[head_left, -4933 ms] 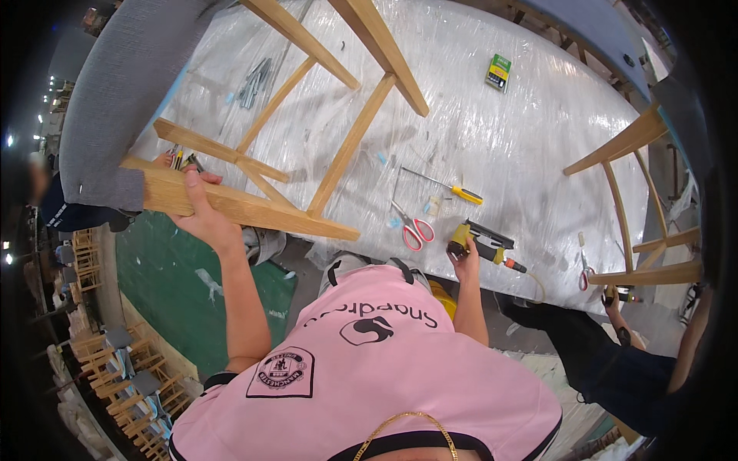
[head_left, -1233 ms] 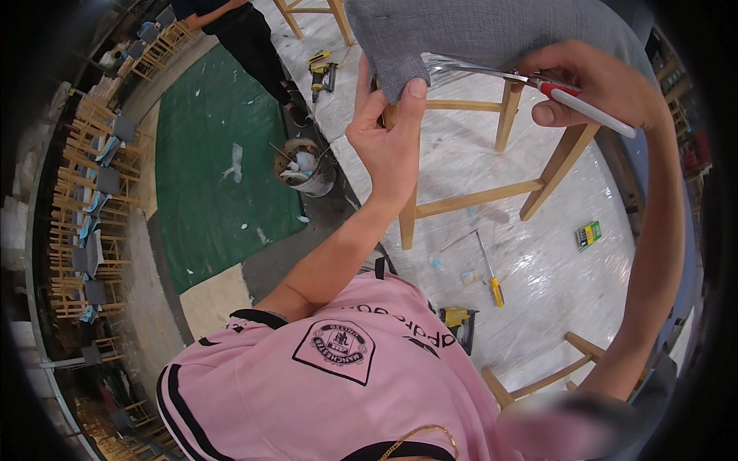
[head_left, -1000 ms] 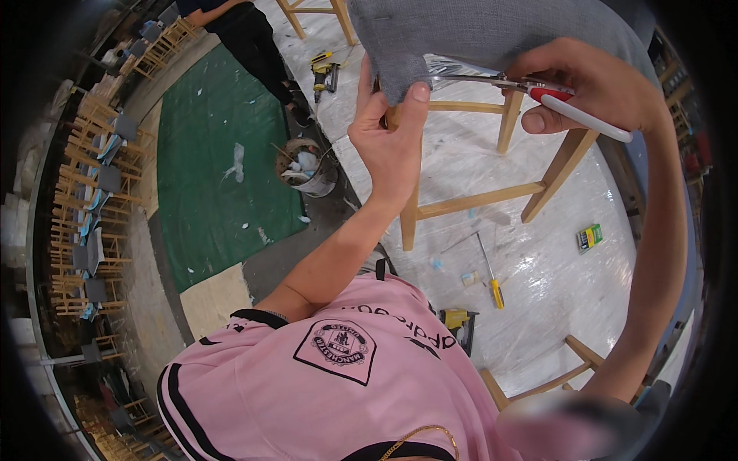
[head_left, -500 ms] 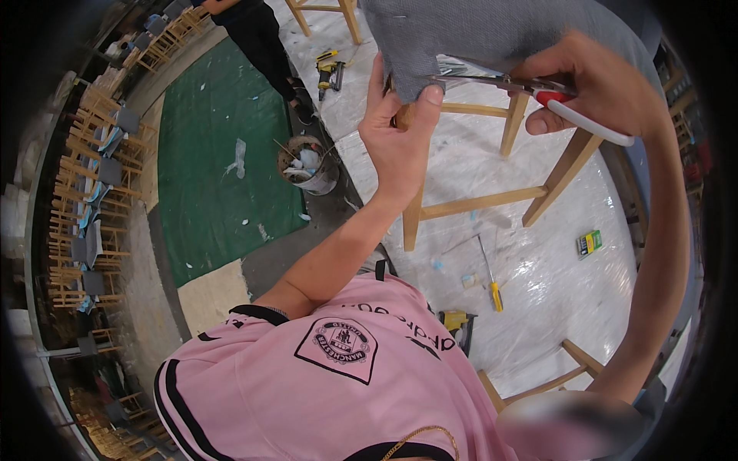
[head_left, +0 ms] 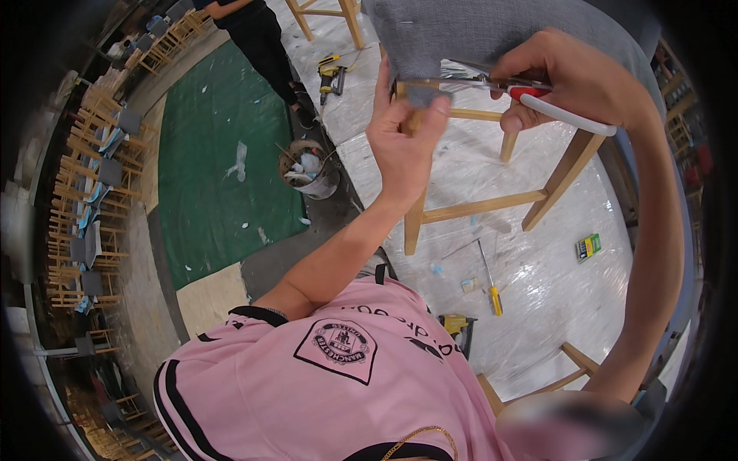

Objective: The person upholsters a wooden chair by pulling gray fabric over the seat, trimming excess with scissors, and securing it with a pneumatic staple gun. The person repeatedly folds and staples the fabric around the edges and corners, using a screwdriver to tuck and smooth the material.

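Note:
My right hand is closed round scissors with red and white handles. Their blades point left, across the lower corner of the grey fabric covering a wooden chair. Between thumb and fingers, my left hand pinches a small grey fabric flap, right below the blade tips. Blur hides whether the flap still hangs on the cover. Under the fabric stand the chair's bare wooden legs.
A screwdriver, a small green box and a staple gun lie on the plastic-covered surface. Another staple gun lies farther off. Left are a scrap bucket and a green mat. A person stands beyond.
The blades have moved slightly left across the fabric corner. My left hand has turned and drawn the flap downward, away from the cover's edge.

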A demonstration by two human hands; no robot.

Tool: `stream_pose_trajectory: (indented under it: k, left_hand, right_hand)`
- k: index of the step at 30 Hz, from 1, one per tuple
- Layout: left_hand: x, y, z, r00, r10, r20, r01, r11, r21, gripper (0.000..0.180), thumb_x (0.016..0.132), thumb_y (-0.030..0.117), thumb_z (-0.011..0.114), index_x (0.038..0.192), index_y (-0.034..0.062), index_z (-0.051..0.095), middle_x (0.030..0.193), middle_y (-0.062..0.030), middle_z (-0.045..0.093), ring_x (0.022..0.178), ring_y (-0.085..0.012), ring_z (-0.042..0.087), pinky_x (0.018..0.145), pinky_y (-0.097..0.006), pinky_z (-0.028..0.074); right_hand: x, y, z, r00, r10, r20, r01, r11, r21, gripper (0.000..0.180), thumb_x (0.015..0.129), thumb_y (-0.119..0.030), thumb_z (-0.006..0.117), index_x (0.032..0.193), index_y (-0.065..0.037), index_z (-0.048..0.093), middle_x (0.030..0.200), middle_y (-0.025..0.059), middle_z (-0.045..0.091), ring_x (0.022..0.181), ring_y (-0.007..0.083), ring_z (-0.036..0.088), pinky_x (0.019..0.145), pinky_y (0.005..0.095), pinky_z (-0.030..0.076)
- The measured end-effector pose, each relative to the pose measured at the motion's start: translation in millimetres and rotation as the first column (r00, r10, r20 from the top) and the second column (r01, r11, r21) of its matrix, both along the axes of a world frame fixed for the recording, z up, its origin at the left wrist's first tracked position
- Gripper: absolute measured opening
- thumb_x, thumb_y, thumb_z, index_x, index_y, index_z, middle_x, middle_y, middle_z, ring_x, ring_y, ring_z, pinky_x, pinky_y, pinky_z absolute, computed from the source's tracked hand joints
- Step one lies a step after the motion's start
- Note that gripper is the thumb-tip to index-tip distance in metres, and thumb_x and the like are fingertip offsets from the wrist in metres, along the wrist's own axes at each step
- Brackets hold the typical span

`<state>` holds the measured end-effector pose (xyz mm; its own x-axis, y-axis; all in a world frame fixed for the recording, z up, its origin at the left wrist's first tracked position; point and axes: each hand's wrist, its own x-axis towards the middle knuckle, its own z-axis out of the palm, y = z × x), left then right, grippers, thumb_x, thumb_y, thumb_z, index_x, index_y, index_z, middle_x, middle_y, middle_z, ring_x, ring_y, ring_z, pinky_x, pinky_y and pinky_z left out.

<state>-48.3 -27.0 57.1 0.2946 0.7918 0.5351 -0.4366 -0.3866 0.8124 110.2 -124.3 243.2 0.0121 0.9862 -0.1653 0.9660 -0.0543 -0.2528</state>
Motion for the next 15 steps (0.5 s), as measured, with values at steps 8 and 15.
stream_pose_trajectory:
  k: [8,15]
  left_hand:
    - [-6.0,24.2,-31.9,0.794,-0.174,0.583,0.415,0.855,-0.31,0.042,0.104,0.037,0.051,0.119,-0.0016,0.06,0.153,-0.0218,0.046,0.135,-0.0304,0.05,0.114,-0.04,0.039]
    - [5.3,49.6,-8.0,0.8,-0.574,0.175,0.6,0.764,-0.237,0.095,0.098,0.081,0.021,0.131,-0.0018,0.054,0.115,-0.0209,0.069,0.093,-0.0313,0.07,0.084,-0.041,0.056]
  right_hand:
    - [23.0,-39.1,-22.7,0.981,0.085,-0.176,-0.016,0.932,0.361,0.055,0.078,-0.046,0.088,0.109,-0.002,0.076,0.072,0.0014,0.062,0.066,0.0122,0.054,0.06,0.0306,0.043]
    - [48.8,-175.8,-156.9,0.607,-0.205,-0.768,0.625,0.72,0.302,0.072,0.074,-0.06,0.084,0.115,-0.002,0.071,0.071,-0.0038,0.053,0.059,0.0066,0.05,0.054,0.0258,0.04]
